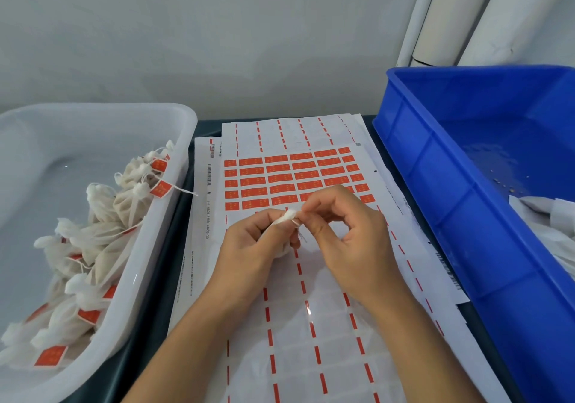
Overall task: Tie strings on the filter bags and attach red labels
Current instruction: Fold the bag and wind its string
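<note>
Two hands, left (249,241) and right (345,231), pinch one filter bag (287,216).

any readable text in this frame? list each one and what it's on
"1-1 0802-1600 14458-56", roughly, small and sideways: left margin of the label sheet.
Barcodes beside it: no legible digits.
Markings on the red labels: too small to read.
Labels on tied bags in the white tub: blurred.

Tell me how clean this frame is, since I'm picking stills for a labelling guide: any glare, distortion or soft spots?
Head view: even, soft lighting with faint shadows; small glare streaks on the glossy sticker sheet near the bottom; wide-angle bending curves the blue crate and white tub edges; the filter bag pinched between left hand and right hand looks slightly soft, its string barely resolvable.
</note>
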The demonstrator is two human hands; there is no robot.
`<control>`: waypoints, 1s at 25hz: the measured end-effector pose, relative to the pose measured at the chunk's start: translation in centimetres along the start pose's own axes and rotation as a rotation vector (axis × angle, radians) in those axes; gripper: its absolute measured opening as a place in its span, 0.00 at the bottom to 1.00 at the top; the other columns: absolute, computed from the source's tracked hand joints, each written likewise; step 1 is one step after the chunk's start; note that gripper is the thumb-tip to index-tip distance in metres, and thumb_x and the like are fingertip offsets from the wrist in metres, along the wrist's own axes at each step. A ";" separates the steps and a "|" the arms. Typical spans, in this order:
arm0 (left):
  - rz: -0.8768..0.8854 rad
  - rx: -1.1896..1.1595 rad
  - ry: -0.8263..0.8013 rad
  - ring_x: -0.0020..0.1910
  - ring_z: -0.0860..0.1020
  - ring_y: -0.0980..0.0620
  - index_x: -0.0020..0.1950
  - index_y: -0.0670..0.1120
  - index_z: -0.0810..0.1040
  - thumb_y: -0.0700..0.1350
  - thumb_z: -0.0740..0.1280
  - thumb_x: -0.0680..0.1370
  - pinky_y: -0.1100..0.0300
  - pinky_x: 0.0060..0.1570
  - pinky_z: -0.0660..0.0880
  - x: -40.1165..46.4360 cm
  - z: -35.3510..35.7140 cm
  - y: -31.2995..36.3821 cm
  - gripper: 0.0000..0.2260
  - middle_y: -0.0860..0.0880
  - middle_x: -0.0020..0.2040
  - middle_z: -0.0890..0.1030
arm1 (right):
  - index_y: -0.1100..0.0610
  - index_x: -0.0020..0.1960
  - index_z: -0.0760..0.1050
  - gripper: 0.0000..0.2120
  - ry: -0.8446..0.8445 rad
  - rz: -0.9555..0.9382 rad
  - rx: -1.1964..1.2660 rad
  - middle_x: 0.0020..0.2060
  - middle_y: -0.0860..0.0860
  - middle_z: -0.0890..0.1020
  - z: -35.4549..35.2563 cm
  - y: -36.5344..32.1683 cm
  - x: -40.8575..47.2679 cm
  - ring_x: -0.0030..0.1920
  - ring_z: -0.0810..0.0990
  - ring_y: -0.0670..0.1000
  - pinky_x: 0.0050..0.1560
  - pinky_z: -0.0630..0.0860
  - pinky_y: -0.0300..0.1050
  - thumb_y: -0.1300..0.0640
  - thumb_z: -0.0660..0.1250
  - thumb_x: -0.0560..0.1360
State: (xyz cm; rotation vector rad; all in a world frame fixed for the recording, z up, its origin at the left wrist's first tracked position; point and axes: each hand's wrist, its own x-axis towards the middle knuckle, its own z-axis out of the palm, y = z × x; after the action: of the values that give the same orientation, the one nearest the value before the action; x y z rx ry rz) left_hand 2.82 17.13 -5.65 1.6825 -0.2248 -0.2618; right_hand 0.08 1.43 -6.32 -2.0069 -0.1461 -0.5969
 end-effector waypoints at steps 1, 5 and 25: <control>0.001 -0.008 0.011 0.47 0.82 0.45 0.41 0.53 0.84 0.52 0.65 0.84 0.55 0.52 0.80 0.0 0.0 0.0 0.14 0.49 0.41 0.84 | 0.48 0.53 0.80 0.03 0.002 -0.036 -0.030 0.46 0.35 0.82 0.0 0.0 -0.1 0.52 0.82 0.40 0.52 0.76 0.27 0.51 0.71 0.79; -0.014 -0.067 0.034 0.51 0.84 0.45 0.46 0.52 0.86 0.51 0.64 0.84 0.51 0.58 0.82 0.1 0.1 0.0 0.13 0.47 0.45 0.86 | 0.49 0.56 0.82 0.08 -0.013 -0.110 -0.076 0.51 0.36 0.82 0.2 0.2 -0.4 0.55 0.81 0.39 0.56 0.75 0.26 0.55 0.73 0.77; 0.045 0.070 0.070 0.36 0.79 0.57 0.38 0.51 0.83 0.45 0.65 0.84 0.66 0.40 0.77 0.5 0.0 -0.9 0.15 0.51 0.36 0.82 | 0.55 0.53 0.77 0.05 0.007 -0.239 -0.485 0.56 0.50 0.78 1.1 0.3 -0.5 0.58 0.75 0.49 0.56 0.77 0.36 0.56 0.71 0.79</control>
State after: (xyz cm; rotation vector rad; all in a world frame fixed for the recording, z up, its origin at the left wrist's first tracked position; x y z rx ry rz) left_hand 3.33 17.07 -6.53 1.7507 -0.2210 -0.1625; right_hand 0.12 2.30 -7.19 -2.4754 -0.2592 -0.8534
